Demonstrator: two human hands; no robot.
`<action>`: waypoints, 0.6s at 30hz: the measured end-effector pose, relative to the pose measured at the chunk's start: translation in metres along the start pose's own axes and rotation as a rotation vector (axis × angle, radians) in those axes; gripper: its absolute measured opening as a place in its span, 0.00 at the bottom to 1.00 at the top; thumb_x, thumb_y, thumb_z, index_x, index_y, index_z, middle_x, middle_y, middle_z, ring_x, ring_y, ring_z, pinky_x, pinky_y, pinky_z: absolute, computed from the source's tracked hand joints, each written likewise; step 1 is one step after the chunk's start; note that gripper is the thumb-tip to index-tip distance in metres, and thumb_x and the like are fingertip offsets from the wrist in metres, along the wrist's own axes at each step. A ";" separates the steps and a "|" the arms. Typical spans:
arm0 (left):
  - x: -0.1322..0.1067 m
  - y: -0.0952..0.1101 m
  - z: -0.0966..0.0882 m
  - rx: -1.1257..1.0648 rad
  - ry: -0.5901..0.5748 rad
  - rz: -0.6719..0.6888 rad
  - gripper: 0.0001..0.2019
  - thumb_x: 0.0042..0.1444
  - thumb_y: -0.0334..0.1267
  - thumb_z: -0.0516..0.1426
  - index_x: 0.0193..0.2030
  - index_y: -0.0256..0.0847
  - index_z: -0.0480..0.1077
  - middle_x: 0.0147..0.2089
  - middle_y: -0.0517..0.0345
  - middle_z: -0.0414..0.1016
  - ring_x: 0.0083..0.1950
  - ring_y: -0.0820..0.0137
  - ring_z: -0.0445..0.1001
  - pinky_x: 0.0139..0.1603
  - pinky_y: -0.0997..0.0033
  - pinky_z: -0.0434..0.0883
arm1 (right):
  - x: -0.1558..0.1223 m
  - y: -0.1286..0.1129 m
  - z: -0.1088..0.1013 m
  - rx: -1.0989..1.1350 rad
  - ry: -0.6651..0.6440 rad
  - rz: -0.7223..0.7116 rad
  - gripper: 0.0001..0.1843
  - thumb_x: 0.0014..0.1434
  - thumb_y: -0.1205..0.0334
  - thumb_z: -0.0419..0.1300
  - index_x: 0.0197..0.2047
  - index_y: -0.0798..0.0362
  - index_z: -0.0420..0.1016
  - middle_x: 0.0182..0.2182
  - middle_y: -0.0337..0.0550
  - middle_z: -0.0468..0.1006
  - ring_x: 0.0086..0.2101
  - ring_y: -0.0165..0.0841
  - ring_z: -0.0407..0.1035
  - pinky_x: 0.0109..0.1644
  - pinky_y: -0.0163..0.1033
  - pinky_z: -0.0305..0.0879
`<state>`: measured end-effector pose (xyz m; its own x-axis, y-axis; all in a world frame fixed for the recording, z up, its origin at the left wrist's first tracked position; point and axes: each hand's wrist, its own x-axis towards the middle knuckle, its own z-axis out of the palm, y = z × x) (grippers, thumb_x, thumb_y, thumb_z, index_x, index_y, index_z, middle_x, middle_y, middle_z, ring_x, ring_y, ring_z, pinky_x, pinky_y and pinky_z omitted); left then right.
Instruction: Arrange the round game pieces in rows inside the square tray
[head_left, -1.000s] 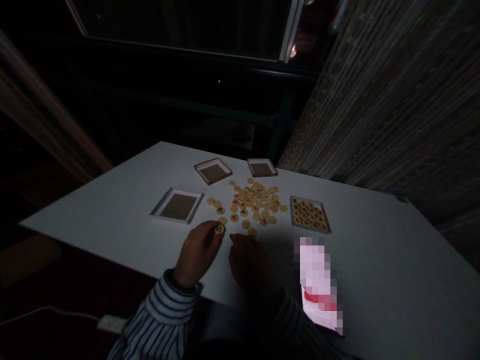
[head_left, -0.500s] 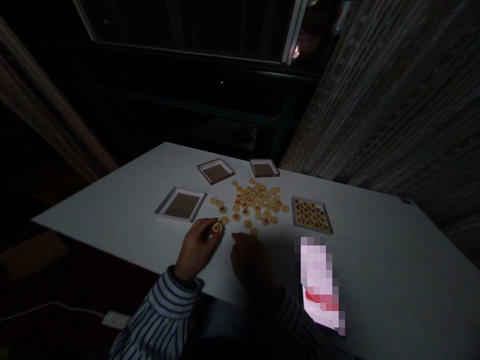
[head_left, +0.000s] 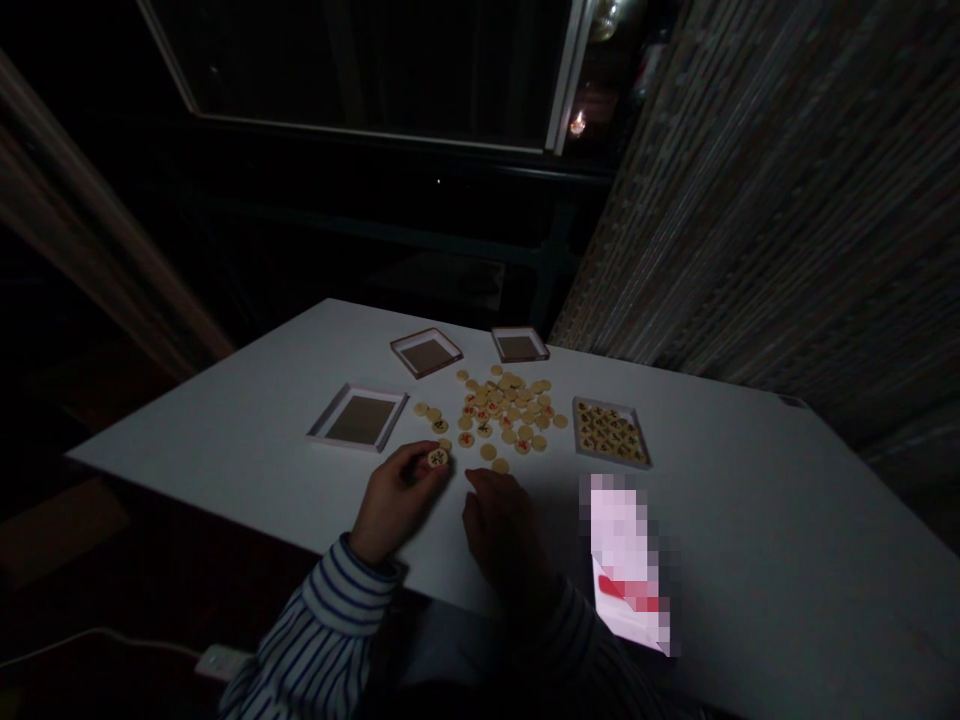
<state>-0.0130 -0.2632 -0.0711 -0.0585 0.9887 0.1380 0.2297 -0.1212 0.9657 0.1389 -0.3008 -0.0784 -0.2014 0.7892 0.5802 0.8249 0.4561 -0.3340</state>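
Observation:
My left hand (head_left: 397, 495) is closed, its thumb and fingers pinching a round Chinese chess piece (head_left: 438, 458) with a black character facing up. Just right of it, my right hand (head_left: 504, 520) rests low over the table in deep shadow. Its index finger and thumb stand a little apart with nothing visible between them; the other fingers are hard to see. Beyond both hands spreads a loose heap of wooden chess pieces (head_left: 510, 395), some blank side up, others showing red or black characters. A square tray (head_left: 646, 450) on the right holds rows of black-character pieces.
A tray (head_left: 319, 428) lies at the left of the white table (head_left: 247, 400). Two more trays (head_left: 411, 365) (head_left: 520, 359) lie at the back. A lit phone (head_left: 622, 550), partly blurred out, is right of my right hand. String curtains (head_left: 720, 220) hang behind.
The camera view has tilted and shifted slightly, so the table things appear a little lower and further left. My left hand still pinches the same piece; both hands have hardly moved.

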 end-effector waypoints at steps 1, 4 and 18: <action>0.000 0.003 0.001 -0.009 -0.007 0.003 0.20 0.45 0.45 0.60 0.44 0.36 0.68 0.38 0.51 0.76 0.37 0.67 0.74 0.41 0.66 0.72 | -0.001 -0.001 -0.003 0.001 0.003 -0.002 0.16 0.57 0.70 0.49 0.48 0.57 0.69 0.41 0.48 0.75 0.42 0.36 0.67 0.48 0.43 0.65; -0.001 0.011 0.002 -0.019 -0.028 0.027 0.19 0.46 0.45 0.60 0.43 0.36 0.68 0.37 0.52 0.76 0.37 0.67 0.74 0.40 0.65 0.72 | -0.003 -0.002 -0.012 -0.007 0.036 -0.029 0.16 0.57 0.70 0.49 0.48 0.58 0.68 0.41 0.49 0.75 0.42 0.36 0.67 0.48 0.44 0.65; 0.005 0.040 0.028 0.023 -0.101 0.163 0.17 0.46 0.42 0.60 0.43 0.38 0.69 0.35 0.56 0.74 0.35 0.70 0.72 0.40 0.68 0.69 | -0.006 0.001 -0.066 -0.061 0.091 0.016 0.15 0.56 0.69 0.51 0.47 0.56 0.69 0.40 0.48 0.76 0.37 0.36 0.68 0.40 0.42 0.66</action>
<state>0.0235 -0.2610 -0.0378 0.0789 0.9602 0.2681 0.2501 -0.2794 0.9270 0.1761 -0.3316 -0.0331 -0.1416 0.7546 0.6407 0.8590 0.4154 -0.2993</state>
